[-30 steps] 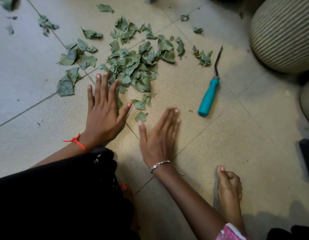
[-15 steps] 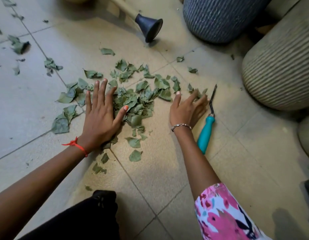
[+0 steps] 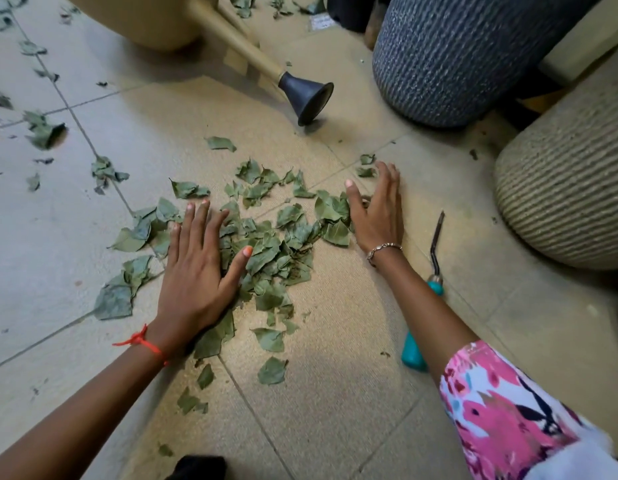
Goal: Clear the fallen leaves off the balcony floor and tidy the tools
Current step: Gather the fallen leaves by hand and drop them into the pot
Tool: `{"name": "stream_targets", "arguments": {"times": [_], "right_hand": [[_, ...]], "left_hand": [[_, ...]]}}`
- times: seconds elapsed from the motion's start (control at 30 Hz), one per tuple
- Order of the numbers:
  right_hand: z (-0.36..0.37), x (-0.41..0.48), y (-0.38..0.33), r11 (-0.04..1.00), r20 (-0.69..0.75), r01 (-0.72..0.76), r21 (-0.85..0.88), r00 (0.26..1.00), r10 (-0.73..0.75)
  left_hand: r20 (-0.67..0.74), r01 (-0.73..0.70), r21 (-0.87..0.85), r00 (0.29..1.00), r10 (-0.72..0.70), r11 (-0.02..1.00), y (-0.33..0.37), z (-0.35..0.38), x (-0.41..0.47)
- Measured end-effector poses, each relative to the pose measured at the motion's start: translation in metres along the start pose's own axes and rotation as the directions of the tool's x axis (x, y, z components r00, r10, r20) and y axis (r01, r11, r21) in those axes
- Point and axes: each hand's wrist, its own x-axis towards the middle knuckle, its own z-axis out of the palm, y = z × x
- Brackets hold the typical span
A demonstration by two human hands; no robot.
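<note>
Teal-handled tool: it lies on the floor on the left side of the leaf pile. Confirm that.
Not right. The head view shows the teal-handled tool lying on the floor on the right side of the leaf pile, beyond the right hand, not on the left side.

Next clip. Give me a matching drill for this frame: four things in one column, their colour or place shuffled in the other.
Things:
1. left hand
2. right hand
3. weeding tool
4. watering can

Colour or place:
a. beige body, black spout tip
b. teal handle
c. flat on the leaves
d. at the pile's right side

Pairs: 1-c, 2-d, 3-b, 4-a.
</note>
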Motion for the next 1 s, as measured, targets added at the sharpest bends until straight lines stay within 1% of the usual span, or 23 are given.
{"name": "stream_targets", "arguments": {"times": [0.03,0.07,0.13,0.2,0.27,0.33,0.37,0.43,0.5,0.57,0.63,0.67,0.7,0.73,0.77,0.8,0.83,0.87,0.9,0.93,0.97,1.0], "right_hand": [[0.001,0.005,-0.003,0.998,-0.044,0.013,0.064,0.999,-0.01],[0.002,0.013,-0.004,0.996,-0.091,-0.006,0.091,0.996,0.015],[0.003,0.035,-0.003,0.996,-0.116,-0.078,0.038,0.99,0.082],[0.003,0.061,0.0,0.99,-0.069,-0.138,-0.006,0.988,0.137],[0.002,0.08,0.002,0.986,0.022,-0.149,-0.075,0.988,0.151],[0.002,0.085,0.001,0.98,0.154,-0.073,-0.184,0.983,0.102],[0.001,0.082,-0.002,0.981,0.217,-0.017,-0.195,0.974,0.06],[0.0,0.067,-0.011,0.983,0.302,0.077,-0.164,0.953,-0.025],[0.002,0.041,-0.027,0.987,0.365,0.123,-0.107,0.928,-0.076],[0.006,0.012,-0.042,0.986,0.39,0.149,-0.069,0.914,-0.111],[0.011,-0.016,-0.059,0.974,0.413,0.225,-0.028,0.89,-0.194],[0.015,-0.028,-0.067,0.961,0.443,0.274,0.022,0.859,-0.255],[0.019,-0.035,-0.073,0.951,0.477,0.292,0.1,0.825,-0.303],[0.024,-0.038,-0.078,0.943,0.491,0.267,0.198,0.806,-0.331],[0.03,-0.037,-0.083,0.931,0.47,0.225,0.286,0.814,-0.341],[0.036,-0.032,-0.086,0.925,0.422,0.177,0.335,0.85,-0.315],[0.042,-0.026,-0.089,0.936,0.376,0.14,0.323,0.889,-0.263],[0.047,-0.021,-0.093,0.956,0.348,0.13,0.262,0.911,-0.219],[0.052,-0.018,-0.097,0.972,0.352,0.148,0.18,0.913,-0.204],[0.058,-0.019,-0.102,0.973,0.387,0.199,0.12,0.893,-0.23],[0.062,-0.022,-0.109,0.958,0.433,0.262,0.116,0.854,-0.287],[0.068,-0.026,-0.115,0.937,0.471,0.31,0.16,0.811,-0.348]], "left_hand": [[-0.001,0.01,-0.012,1.0,-0.01,1.0,0.0,0.0,0.0],[-0.002,0.017,-0.02,1.0,-0.017,1.0,0.0,0.0,0.0],[-0.002,0.021,-0.026,1.0,-0.021,0.999,-0.001,0.0,0.0],[0.004,0.025,-0.03,1.0,-0.024,0.999,-0.002,0.0,0.0],[0.01,0.031,-0.03,0.999,-0.031,0.999,-0.001,0.0,0.0],[0.016,0.035,-0.025,0.999,-0.035,0.999,-0.001,-0.001,0.0],[0.021,0.036,-0.023,0.999,-0.036,0.999,-0.001,-0.001,0.0],[0.019,0.036,-0.034,0.999,-0.035,0.999,-0.002,-0.001,0.0],[0.016,0.044,-0.052,0.999,-0.043,0.998,-0.001,-0.002,0.0],[0.021,0.052,-0.07,0.998,-0.051,0.996,0.0,-0.001,0.0],[0.026,0.057,-0.1,0.998,-0.054,0.993,-0.001,-0.002,0.001],[0.022,0.057,-0.143,0.998,-0.054,0.988,-0.001,-0.004,0.001],[0.012,0.053,-0.204,0.999,-0.052,0.977,-0.001,-0.006,0.001],[-0.007,0.043,-0.269,0.999,-0.047,0.962,-0.001,-0.01,0.001],[-0.041,0.031,-0.318,0.998,-0.047,0.947,-0.002,-0.014,0.002],[-0.081,0.023,-0.344,0.995,-0.054,0.939,-0.004,-0.019,0.004],[-0.118,0.024,-0.352,0.991,-0.07,0.936,-0.007,-0.025,0.006],[-0.143,0.033,-0.35,0.986,-0.088,0.936,-0.012,-0.03,0.01],[-0.152,0.046,-0.343,0.983,-0.104,0.938,-0.017,-0.034,0.014],[-0.149,0.063,-0.328,0.982,-0.118,0.942,-0.025,-0.039,0.018],[-0.139,0.08,-0.303,0.982,-0.127,0.95,-0.032,-0.042,0.021],[-0.129,0.094,-0.264,0.983,-0.131,0.96,-0.041,-0.046,0.024]]}}
